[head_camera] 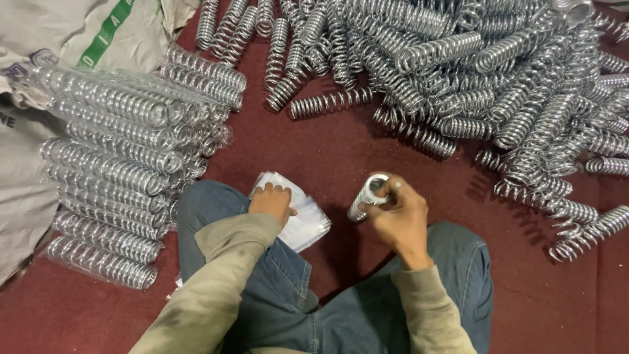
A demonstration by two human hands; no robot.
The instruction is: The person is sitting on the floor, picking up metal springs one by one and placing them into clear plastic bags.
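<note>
My right hand (pixel 400 216) grips a shiny metal coil spring (pixel 364 196), held end-on in front of my right knee. My left hand (pixel 271 202) rests with curled fingers on a small stack of clear plastic bags (pixel 308 219) lying on my left knee. Both arms wear olive sleeves, and my legs are in blue jeans, crossed on a dark red carpet (pixel 327 151).
A big loose heap of bare coil springs (pixel 472 72) spreads across the top and right. Rows of springs wrapped in clear plastic (pixel 124 157) are stacked at the left, beside pale woven sacks (pixel 39 39).
</note>
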